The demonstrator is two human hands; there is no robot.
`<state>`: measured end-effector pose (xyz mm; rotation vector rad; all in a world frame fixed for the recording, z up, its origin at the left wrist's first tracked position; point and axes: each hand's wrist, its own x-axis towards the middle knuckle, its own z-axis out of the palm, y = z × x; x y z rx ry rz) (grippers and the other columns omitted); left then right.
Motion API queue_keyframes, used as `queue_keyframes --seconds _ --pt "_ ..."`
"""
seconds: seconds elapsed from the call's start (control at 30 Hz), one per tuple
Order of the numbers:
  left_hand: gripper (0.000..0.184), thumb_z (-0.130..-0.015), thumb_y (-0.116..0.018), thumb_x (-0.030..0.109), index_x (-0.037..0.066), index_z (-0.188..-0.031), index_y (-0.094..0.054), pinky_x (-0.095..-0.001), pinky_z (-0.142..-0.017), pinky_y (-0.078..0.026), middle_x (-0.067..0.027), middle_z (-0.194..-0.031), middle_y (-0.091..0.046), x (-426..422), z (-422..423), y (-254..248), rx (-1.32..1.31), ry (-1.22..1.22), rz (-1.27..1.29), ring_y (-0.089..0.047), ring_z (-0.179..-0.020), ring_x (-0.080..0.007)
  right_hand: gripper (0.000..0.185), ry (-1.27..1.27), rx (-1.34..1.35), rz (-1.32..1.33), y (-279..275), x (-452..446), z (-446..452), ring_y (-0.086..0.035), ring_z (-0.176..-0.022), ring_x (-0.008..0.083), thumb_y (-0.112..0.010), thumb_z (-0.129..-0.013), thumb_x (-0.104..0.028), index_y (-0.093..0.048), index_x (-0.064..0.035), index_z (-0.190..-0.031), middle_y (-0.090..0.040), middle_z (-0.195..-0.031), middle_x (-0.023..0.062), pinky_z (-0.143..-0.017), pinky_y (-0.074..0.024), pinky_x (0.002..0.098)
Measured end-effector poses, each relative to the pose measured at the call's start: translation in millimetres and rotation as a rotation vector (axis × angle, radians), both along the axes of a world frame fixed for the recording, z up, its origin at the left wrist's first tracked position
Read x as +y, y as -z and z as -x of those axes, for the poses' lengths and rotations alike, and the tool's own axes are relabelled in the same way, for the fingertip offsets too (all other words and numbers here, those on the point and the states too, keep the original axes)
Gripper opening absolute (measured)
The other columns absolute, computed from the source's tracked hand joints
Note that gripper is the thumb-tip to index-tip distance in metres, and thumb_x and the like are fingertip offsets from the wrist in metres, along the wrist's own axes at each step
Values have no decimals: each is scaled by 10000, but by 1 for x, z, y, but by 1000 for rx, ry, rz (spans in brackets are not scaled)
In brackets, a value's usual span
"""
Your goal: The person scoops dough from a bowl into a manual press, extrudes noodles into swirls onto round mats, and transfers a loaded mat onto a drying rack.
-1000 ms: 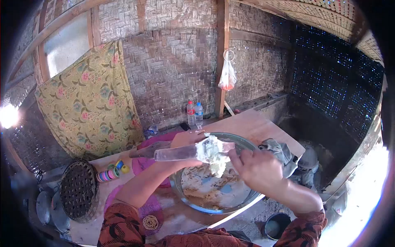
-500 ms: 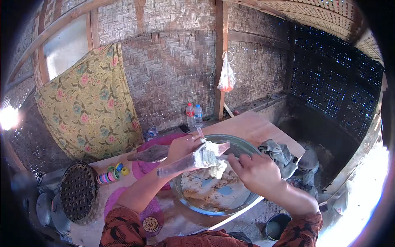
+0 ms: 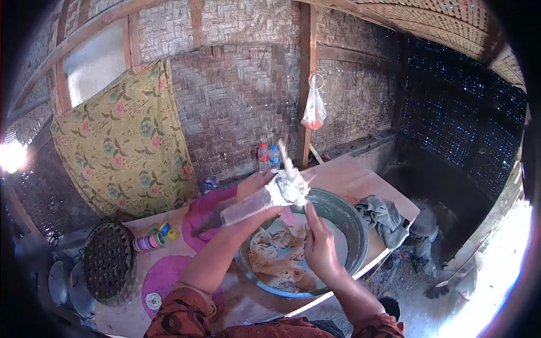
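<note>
My left hand (image 3: 255,183) is closed round a long, flat, brownish piece (image 3: 246,208), partly see-through in look, whose exact kind I cannot make out. Pale dough (image 3: 291,190) clings to its near end, and a thin whitish strip points up from there. My right hand (image 3: 320,247) grips a thin-handled tool (image 3: 307,208) just below the dough; the tool's end is hidden in it. Both hands are over a wide basin (image 3: 362,242), grey-green inside with a blue rim. Brownish-white dough (image 3: 276,267) lies spread in the basin.
The basin stands on a wooden table (image 3: 349,169). Around it are a crumpled grey cloth (image 3: 383,214), pink mats (image 3: 163,276), a dark woven basket (image 3: 107,262), coloured tape rolls (image 3: 149,242) and two bottles (image 3: 263,156). A plastic bag (image 3: 314,110) hangs from a post.
My right hand has moved left and down, its tool now more upright. The dough lump has risen slightly, with a strip sticking up. The brownish piece has shifted. More dough in the basin is uncovered.
</note>
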<state>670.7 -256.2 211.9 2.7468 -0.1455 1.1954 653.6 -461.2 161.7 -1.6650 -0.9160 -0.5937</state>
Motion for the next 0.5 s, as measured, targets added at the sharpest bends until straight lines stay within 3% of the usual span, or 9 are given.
queue_keyframes --seconds 0.03,0.1,0.17,0.33,0.47,0.5 --pt "420 -699 -724 385 132 -1016 -616 -389 -725 -530 -97 -932 -651 30 -26 31 50 71 272 -650 -821 -297 422 -32 41 69 10 -6 7 -570 -745 192 -490 -919 5 -457 -19 -1339 -596 -920 178 -719 -458 262" --pt "411 -699 -721 398 147 -1005 -611 -403 -684 -529 -88 -866 -650 13 6 -7 52 -243 -26 -655 -770 -286 406 -73 77 143 9 -19 9 -545 -698 148 -481 -940 -21 -456 -26 -1345 -594 -860 134 -684 -459 258" --pt "400 -703 -716 399 149 -996 -609 -404 -674 -530 -90 -862 -648 19 12 -14 -17 -171 -16 -653 -761 -287 404 -226 371 268 1 -40 5 -486 -620 90 -466 -973 -86 -432 -51 -1374 -552 -758 51 -586 -447 248" --pt "290 -760 -649 325 124 -964 -602 -423 -633 -519 -95 -871 -636 6 7 -12 -176 -52 -17 -640 -751 -307 425 -204 446 188 20 -22 -22 -422 -550 52 -436 -997 -135 -387 -92 -1417 -466 -659 -21 -495 -381 217" --pt "243 -769 -637 307 109 -905 -600 -444 -635 -510 -107 -839 -628 23 -8 -3 -41 -75 47 -633 -766 -324 444 -312 453 148 17 -20 3 -387 -532 44 -433 -999 -142 -356 -88 -1433 -441 -655 -38 -480 -354 202" --pt "251 -760 -645 311 109 -901 -596 -443 -639 -504 -114 -845 -621 24 -5 -6 45 -150 73 -628 -773 -329 432 -414 561 157 10 -26 10 -392 -534 45 -435 -999 -143 -375 -85 -1423 -447 -655 -39 -479 -357 207"
